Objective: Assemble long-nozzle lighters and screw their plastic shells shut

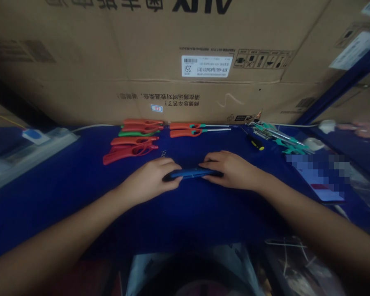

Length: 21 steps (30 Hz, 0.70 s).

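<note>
Over the middle of the blue table surface, my left hand (157,179) and my right hand (231,168) grip opposite ends of one dark blue, flat, elongated object (191,173). Its ends look black, and its kind is unclear. Fingers are closed around both ends, partly hiding it. Beyond my left hand lie orange, red and green lighter handles (132,154). Two orange lighters with long metal tubes (216,130) lie beyond the object. A yellow and black screwdriver (256,142) is on the table past my right hand.
A large cardboard sheet (111,61) stands upright along the back. At the back right lies a pile of metal tubes with green parts (280,135). A phone (320,181) rests near my right forearm. A plastic tray (43,152) stands at left.
</note>
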{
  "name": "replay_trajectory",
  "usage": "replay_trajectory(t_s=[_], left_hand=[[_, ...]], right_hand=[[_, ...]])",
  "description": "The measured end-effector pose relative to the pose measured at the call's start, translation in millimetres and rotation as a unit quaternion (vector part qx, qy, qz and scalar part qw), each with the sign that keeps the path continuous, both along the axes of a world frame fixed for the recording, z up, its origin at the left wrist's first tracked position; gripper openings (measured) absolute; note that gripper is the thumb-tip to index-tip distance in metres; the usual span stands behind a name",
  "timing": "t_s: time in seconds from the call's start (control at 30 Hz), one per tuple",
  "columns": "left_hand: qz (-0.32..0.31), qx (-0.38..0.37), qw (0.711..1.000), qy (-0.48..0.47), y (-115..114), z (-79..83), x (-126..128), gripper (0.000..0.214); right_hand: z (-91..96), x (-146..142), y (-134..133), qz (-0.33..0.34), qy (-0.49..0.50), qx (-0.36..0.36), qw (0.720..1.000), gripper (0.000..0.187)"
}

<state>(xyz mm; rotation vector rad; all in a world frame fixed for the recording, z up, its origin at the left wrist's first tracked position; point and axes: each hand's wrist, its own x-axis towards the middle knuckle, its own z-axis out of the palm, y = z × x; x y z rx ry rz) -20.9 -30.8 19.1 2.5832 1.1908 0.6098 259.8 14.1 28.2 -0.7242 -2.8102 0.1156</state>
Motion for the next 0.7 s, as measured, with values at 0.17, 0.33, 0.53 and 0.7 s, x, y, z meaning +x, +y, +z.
replay_trajectory(t_s=[0.17, 0.33, 0.53, 0.7], left_hand=[[0.000, 0.011, 0.999, 0.030, 1.6, -1.7, 0.0, 0.034], [-0.004, 0.069, 0.995, 0.071, -0.6, -2.5, -1.3, 0.034], [-0.003, 0.115, 0.988, 0.101, -1.0, -0.3, -1.1, 0.034], [0.017, 0.134, 0.984, 0.120, -0.7, 0.0, -1.0, 0.038]], right_hand=[[-2.4, 0.7, 1.8, 0.007, -0.007, 0.024, 1.000, 0.033], [-1.3, -0.7, 0.0, 0.011, -0.019, 0.047, 0.999, 0.033], [0.7, -1.4, -1.6, 0.013, -0.036, 0.065, 0.997, 0.030], [-3.5, -3.0, -1.3, -0.009, -0.038, 0.114, 0.993, 0.034]])
